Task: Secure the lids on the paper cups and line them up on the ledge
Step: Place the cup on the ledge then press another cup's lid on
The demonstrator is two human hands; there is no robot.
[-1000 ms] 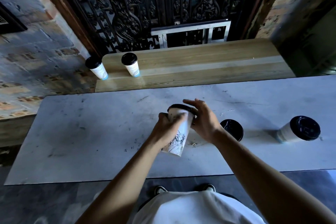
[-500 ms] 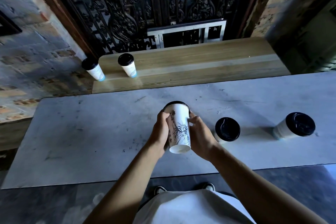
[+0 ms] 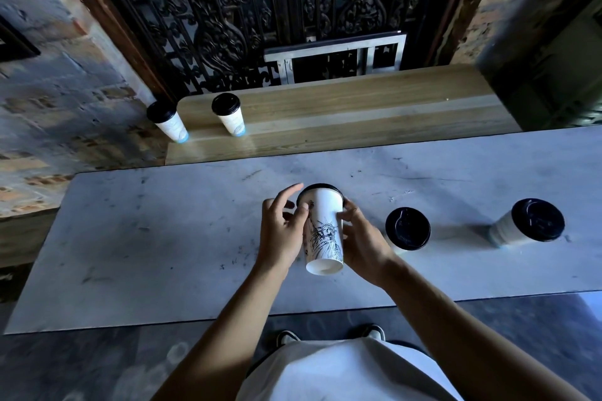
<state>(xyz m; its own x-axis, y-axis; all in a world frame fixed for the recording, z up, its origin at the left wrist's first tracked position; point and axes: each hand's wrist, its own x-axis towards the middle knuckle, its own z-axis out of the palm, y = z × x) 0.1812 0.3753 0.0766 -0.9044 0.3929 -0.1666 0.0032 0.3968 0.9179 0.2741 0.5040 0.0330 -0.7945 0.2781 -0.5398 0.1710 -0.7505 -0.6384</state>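
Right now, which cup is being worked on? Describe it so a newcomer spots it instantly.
Start at the grey marble counter in front of the wooden ledge. Near its middle, the left hand and right hand hold one paper cup off the surface. Only it shows a Statue of Liberty drawing and tilts its base toward the camera.

Looks like a café or takeaway serving spot in an old brick building — lidded paper cups (image 3: 408, 228) on a scuffed marble counter (image 3: 163, 238), wooden ledge (image 3: 358, 114) at 12 o'clock, ornate black iron grille (image 3: 228, 10) behind it, weathered brick walls (image 3: 49, 91) at 10 and 2 o'clock.
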